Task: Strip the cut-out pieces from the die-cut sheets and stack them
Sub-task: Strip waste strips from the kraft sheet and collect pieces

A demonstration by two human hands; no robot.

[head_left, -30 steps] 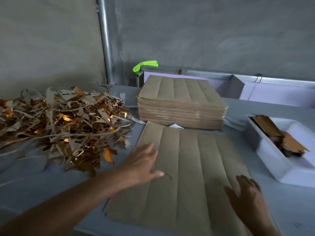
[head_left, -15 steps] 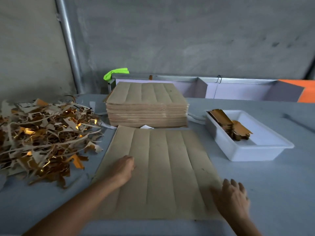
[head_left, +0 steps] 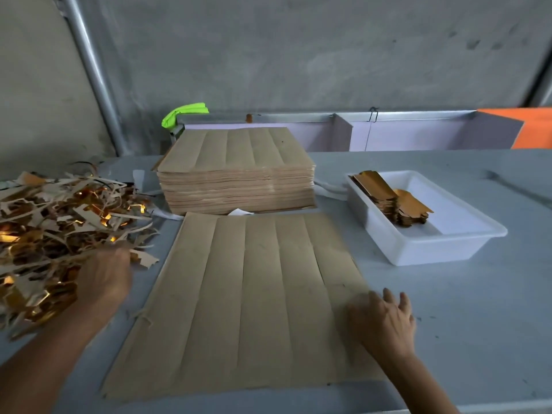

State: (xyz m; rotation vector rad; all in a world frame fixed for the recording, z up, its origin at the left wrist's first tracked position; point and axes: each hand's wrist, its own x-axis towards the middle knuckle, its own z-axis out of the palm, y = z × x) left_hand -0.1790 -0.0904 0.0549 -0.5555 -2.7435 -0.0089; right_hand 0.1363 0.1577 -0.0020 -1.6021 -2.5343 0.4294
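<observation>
Everywhere plain brown die-cut sheets point(head_left: 254, 297), unlettered.

No legible txt, labels or nos. anywhere.

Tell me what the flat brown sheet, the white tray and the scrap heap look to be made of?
The die-cut sheet looks like matte brown paperboard: dull, fibrous, with scored lines. The white tray seems to be smooth moulded plastic, slightly translucent, with a rolled rim. The scrap heap looks like the same board in torn strips, one face shiny gold, probably foil.
</observation>
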